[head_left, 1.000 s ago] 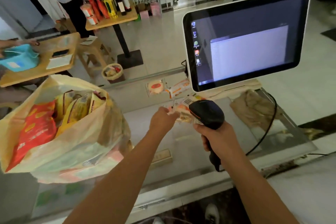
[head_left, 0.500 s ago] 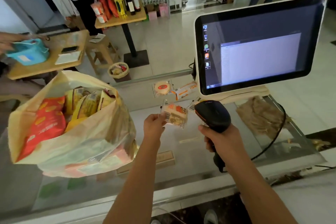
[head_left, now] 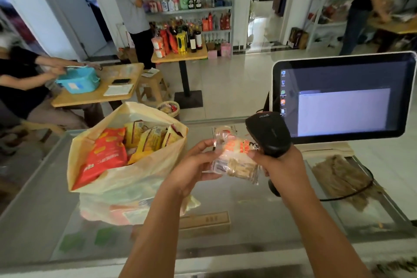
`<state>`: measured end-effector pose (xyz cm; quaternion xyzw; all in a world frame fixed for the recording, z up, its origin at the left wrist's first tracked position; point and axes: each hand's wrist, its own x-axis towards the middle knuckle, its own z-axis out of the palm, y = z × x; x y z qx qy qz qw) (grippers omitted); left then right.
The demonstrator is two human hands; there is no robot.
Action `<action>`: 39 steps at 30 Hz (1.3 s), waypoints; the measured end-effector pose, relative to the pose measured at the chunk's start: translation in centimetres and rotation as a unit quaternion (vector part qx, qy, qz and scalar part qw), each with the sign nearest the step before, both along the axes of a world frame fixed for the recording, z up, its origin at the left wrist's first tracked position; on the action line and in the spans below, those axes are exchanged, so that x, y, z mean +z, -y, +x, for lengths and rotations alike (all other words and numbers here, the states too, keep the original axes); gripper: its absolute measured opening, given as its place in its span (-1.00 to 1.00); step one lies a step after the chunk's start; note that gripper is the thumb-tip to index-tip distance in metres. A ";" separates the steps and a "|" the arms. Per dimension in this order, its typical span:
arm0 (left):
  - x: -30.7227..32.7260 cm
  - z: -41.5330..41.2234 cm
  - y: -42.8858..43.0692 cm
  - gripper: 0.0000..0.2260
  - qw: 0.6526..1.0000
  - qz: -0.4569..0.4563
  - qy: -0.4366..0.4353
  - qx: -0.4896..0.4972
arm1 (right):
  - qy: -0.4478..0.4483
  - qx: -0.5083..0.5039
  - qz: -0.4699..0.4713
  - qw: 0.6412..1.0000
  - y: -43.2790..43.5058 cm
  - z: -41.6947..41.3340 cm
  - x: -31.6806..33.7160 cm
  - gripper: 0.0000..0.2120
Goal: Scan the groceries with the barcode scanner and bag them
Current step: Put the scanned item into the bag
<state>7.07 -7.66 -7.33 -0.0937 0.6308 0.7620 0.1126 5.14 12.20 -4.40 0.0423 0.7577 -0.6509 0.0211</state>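
Counter [head_left: 259, 221] of glass and metal spans my view from left to right, near me. At the far right of it stands a touchscreen [head_left: 343, 97], tilted towards me, with a pale window open on a dark desktop. On the left sits a cream plastic bag [head_left: 140, 178], its mouth open; a red packet [head_left: 106, 156] and several yellow packets [head_left: 149, 140] stand inside. A brown mat [head_left: 343, 178] lies on the counter below the screen, with a black cable [head_left: 352, 194] curving across it.

My hands are close together above the counter, between the bag and the screen. My right hand [head_left: 282, 167] is wrapped round the handle of the black barcode scanner [head_left: 268, 135], whose head rises just beyond my knuckles; my thumb touches the packet's right edge. My left hand [head_left: 191, 169] pinches the left side of a clear snack packet [head_left: 234, 160], held in the air just right of the bag. A red-orange glow lies on the wrapper's upper part.
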 end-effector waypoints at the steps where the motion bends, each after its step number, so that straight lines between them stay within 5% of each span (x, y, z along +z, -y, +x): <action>1: 0.4 0.0 0.1 -0.65 0.999 -0.040 -0.014 0.002 | -0.004 0.026 0.011 1.000 -0.1 0.0 0.2 -0.74; 8: 1.8 -0.4 0.6 -0.79 0.982 -0.173 -0.047 -0.058 | -0.041 0.057 0.056 0.996 -0.1 0.6 0.0 -0.71; 12: 1.9 -1.2 0.3 -0.77 0.992 -0.106 -0.033 0.059 | -0.029 0.005 0.011 0.999 -0.3 0.8 -0.4 -0.73; 21: 2.4 -1.1 -2.1 -0.81 0.988 -0.144 -0.049 -0.025 | -0.036 -0.021 -0.003 0.999 -0.7 1.2 -0.2 -0.70; 28: 3.8 -4.9 -2.6 -0.76 0.976 -0.147 -0.078 0.141 | -0.041 -0.060 -0.050 0.996 -1.8 2.3 0.3 -0.83; 39: 6.3 -9.5 -2.1 -0.76 0.973 -0.113 -0.127 0.156 | -0.037 -0.013 -0.058 0.998 -0.4 5.3 0.8 -0.82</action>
